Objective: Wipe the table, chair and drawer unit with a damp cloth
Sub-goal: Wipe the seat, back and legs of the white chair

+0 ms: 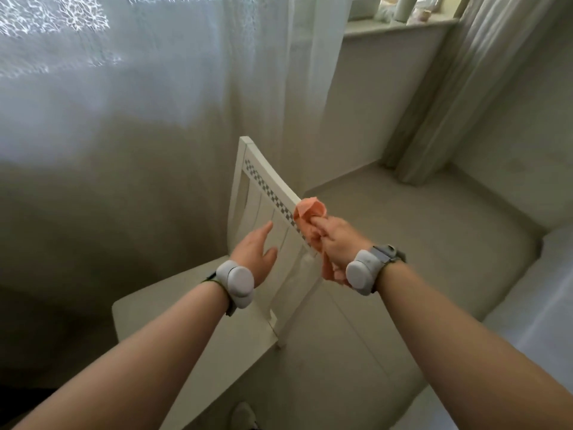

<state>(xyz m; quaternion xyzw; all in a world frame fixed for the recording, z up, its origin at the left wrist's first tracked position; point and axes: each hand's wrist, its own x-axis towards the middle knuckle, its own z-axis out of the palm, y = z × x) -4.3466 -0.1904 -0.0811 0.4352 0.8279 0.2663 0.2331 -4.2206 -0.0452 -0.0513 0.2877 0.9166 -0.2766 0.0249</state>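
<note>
1. Cloth (305, 218): orange, bunched, pressed against the top rail of the chair (263, 193) backrest, at the rail's near end. A tail of it hangs down past the wrist.
2. Right hand (333, 243): fingers (319, 226) closed around the cloth, gripping it in a loose fist, knuckles toward the rail.
3. Left hand (255, 248): fingers spread open, holding nothing, palm facing the slats just below the rail. Touching or just off them, cannot tell.
4. Key relation: the rail's long axis runs diagonally, from the cloth up and to the left, away from the person. The unwiped length lies ahead of the right hand's fingers along that line, so a wipe likely means pushing up-left along the rail. The right hand is on the rail; the left is beside and lower.
5. The rail carries a checkered strip along its face.
6. Step, judged: wiping the chair back; the seat (198, 305) below looks untouched by the cloth now.
7. Grey wrist bands (235, 279) on both arms.
8. Around: sheer curtain (139, 103) behind the chair, windowsill (400, 27) upper right, pale floor (418, 228). No bench or drawer unit in view.
9. Risk, judged: the chair may tip or slide if pushed hard with nothing bracing it.
</note>
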